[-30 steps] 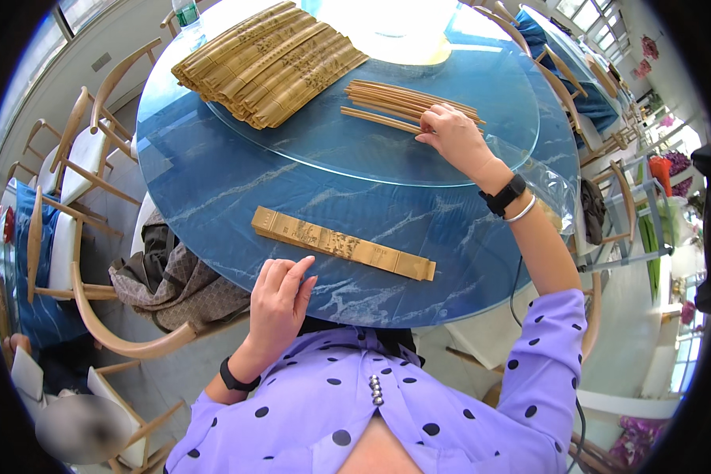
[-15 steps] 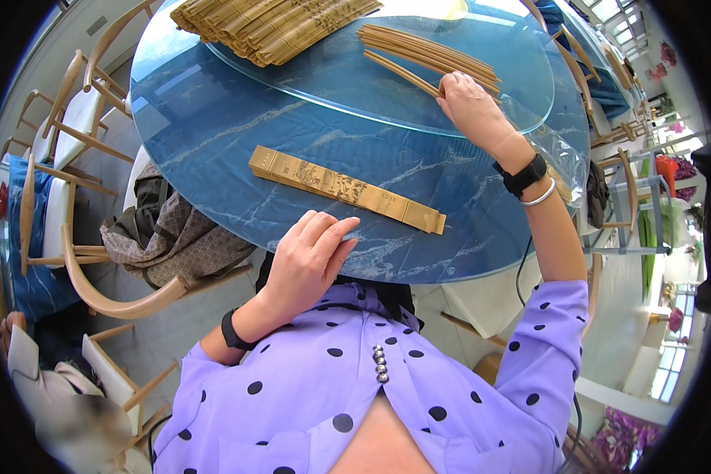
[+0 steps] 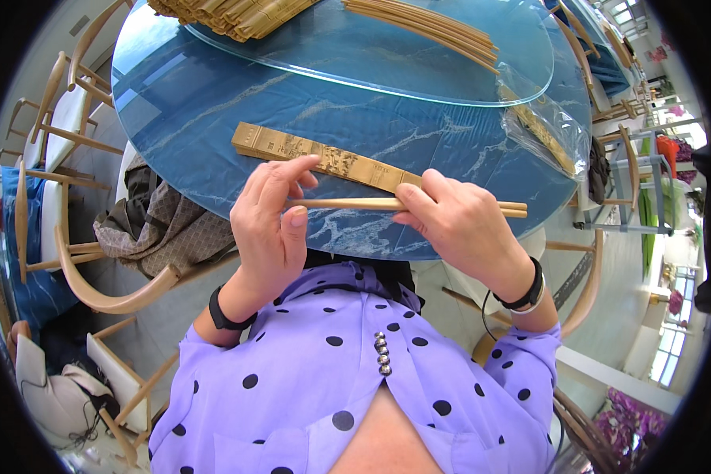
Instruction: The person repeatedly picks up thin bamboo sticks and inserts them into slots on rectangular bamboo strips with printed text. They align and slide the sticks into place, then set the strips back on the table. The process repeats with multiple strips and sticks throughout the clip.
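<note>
A pair of pale wooden chopsticks (image 3: 351, 204) lies level above the near edge of the table, gripped around its thicker part by my right hand (image 3: 462, 225). Its thin ends reach my left hand (image 3: 270, 213), whose thumb and fingers are apart around them; whether they touch is hard to tell. Just beyond both hands, a flat stack of gold-brown printed paper chopstick sleeves (image 3: 336, 162) rests on the blue tabletop. My right fingers partly cover its right end.
A row of loose chopsticks (image 3: 430, 28) lies on the glass turntable (image 3: 347, 83). At the far left is a heap of filled sleeves (image 3: 233, 14). A clear plastic bag (image 3: 541, 126) with sleeves sits right. A patterned bag (image 3: 166, 233) rests on a chair left.
My right hand has come from the loose chopsticks on the turntable back toward me, now with a pair in it. My left hand has risen over the table edge and its fingers have spread.
</note>
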`<state>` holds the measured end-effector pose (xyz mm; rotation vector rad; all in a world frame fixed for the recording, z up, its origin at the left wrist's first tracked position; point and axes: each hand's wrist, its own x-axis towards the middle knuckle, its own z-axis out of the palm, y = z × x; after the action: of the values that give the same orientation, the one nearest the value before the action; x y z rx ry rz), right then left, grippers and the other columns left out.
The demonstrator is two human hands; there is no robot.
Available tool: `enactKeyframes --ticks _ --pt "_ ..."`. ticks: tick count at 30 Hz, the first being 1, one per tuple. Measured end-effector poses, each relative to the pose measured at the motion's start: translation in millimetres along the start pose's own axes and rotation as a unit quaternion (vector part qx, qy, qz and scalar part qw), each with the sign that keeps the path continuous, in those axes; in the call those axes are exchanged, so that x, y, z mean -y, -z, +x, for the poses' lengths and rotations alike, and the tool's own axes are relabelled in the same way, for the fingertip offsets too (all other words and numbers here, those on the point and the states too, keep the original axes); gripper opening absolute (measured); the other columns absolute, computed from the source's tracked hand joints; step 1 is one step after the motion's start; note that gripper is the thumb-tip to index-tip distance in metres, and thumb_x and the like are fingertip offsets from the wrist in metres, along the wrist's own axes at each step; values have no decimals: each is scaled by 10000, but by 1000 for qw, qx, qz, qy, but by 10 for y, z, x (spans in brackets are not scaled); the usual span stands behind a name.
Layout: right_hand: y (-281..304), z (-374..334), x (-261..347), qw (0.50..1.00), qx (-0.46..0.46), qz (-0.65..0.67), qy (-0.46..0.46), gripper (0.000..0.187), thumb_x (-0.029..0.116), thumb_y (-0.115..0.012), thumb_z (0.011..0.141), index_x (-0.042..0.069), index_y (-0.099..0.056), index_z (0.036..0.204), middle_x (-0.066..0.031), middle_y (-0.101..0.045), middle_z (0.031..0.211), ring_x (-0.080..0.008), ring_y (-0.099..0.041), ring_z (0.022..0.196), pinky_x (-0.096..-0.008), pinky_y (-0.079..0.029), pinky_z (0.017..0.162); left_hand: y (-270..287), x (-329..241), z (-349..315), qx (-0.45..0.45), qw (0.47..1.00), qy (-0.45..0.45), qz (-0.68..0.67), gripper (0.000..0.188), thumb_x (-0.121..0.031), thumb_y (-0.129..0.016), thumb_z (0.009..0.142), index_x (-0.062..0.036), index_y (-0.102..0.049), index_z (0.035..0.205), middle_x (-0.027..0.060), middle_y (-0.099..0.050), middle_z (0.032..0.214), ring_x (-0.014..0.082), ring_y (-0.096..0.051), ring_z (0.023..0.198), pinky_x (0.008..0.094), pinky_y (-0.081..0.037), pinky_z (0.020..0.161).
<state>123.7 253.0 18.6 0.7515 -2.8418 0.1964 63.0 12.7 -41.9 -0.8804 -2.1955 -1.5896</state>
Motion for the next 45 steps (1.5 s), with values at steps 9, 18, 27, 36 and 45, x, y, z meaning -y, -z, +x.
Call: enactKeyframes --ticks 9,18,27,36,45 --pt "-317 -565 421 991 -22 102 -87 351 358 -701 931 81 -540 789 -59 -462 712 -198 -564 602 -318 -457 520 -338 -200 -277 217 969 91 -74 132 -124 -706 959 -25 -648 894 93 -611 649 254 -591 547 337 -447 507" --pt "-81 -750 110 923 -78 136 -351 302 301 -628 1010 38 -602 864 -124 -566 724 -330 -578 629 -414 -445 546 -460 -56 207 216 934 -115 258 469 -202 -713 896 -45 -607 1325 110 -555 1221 312 -531 1114 443 -469 945" --pt "-132 -692 34 878 -82 213 -420 279 284 -650 1005 11 -642 954 -123 -606 766 -292 -572 619 -385 -439 573 -609 115 310 270 918 -105 273 455 -144 -768 816 -50 -639 1243 65 -544 1272 287 -501 1223 438 -422 1053" --pt "-316 -625 -211 828 -134 390 -380 268 212 -710 972 -24 -699 1099 -49 -609 760 -119 -544 632 -290 -412 572 -536 121 315 213 947 -115 210 431 -149 -797 772 -81 -680 1181 48 -591 1201 284 -534 1177 451 -436 1006" --pt "-132 -494 -126 739 -24 543 -399 222 152 -736 949 -46 -735 1049 44 -568 690 -35 -460 623 -230 -364 556 -502 6 214 225 950 -145 159 666 -325 -775 798 -62 -573 1376 84 -595 1237 304 -543 1214 471 -424 1046"
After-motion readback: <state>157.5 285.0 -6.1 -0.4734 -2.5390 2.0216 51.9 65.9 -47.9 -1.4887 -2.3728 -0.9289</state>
